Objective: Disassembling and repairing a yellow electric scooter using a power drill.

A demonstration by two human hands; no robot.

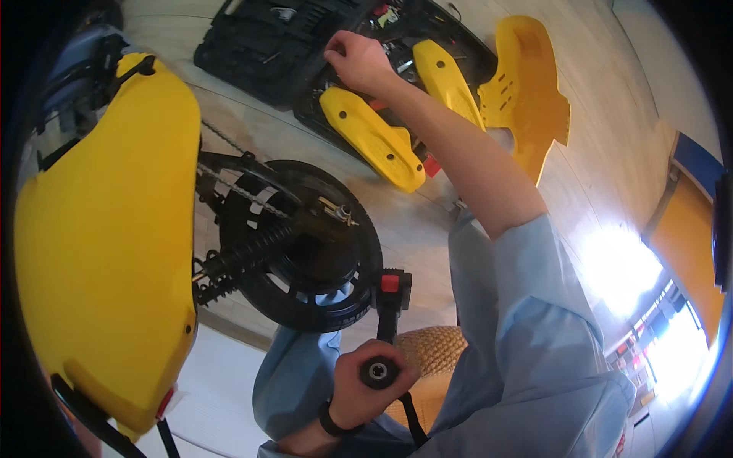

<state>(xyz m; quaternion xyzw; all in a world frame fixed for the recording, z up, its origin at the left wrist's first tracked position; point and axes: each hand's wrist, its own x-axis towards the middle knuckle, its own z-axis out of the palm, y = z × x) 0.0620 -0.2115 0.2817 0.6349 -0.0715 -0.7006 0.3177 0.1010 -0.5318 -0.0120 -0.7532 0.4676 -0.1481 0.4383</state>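
Note:
My left hand, with a black band at the wrist, is wrapped round a black cordless drill. The drill's chuck faces up and no bit is visible in it; its base with a red patch points toward the wheel. My right hand is stretched out over the open black tool case, fingers curled together. Whatever it may pinch is hidden. Below that hand, a yellow plastic cover lies across the case's near edge, and a second yellow cover lies to the right of my wrist.
At left stands a small vehicle with a yellow body panel. Its black wheel, chain and coil-spring shock absorber are exposed. A larger yellow shell lies on the floor beyond my right forearm. A woven seat shows between my legs.

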